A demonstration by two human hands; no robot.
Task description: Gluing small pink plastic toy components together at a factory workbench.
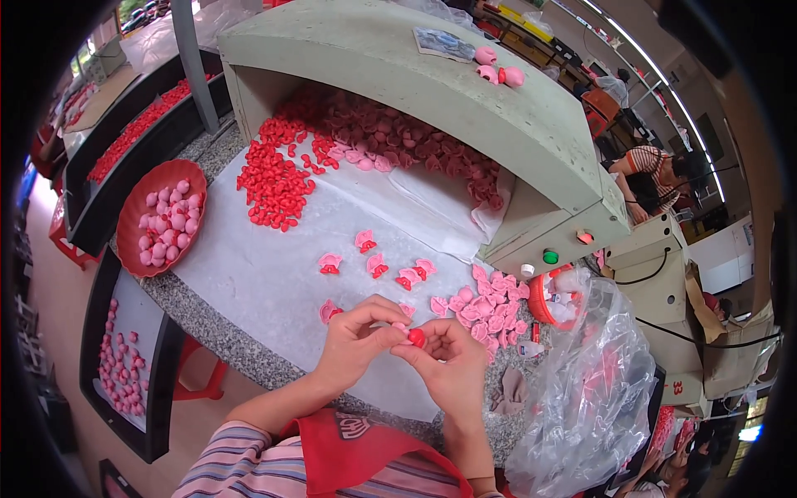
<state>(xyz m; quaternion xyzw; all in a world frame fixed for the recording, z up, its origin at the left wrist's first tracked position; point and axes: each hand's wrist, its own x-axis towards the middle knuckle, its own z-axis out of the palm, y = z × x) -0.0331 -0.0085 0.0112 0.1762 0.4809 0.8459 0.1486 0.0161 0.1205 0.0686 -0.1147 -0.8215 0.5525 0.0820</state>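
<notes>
Over the near edge of the white sheet, both hands meet at the fingertips. My left hand (355, 342) pinches a small pink moulded piece, mostly hidden by the fingers. A small glossy red piece (417, 337) is pinched by my right hand (452, 361), touching or almost touching the pink one. Just beyond lie several pink-and-red joined pieces (330, 264), spread apart on the sheet. A heap of pink moulded pieces (481, 309) sits to the right of my hands. Farther off on the left is a pile of loose red pieces (276, 184).
A grey-green hooded machine (398, 75) stands at the back, with more pink and red pieces under it. At left are a red bowl (141, 195) of pink balls and black trays (158, 415). A red cup (541, 300) and clear plastic bag (581, 398) are on the right.
</notes>
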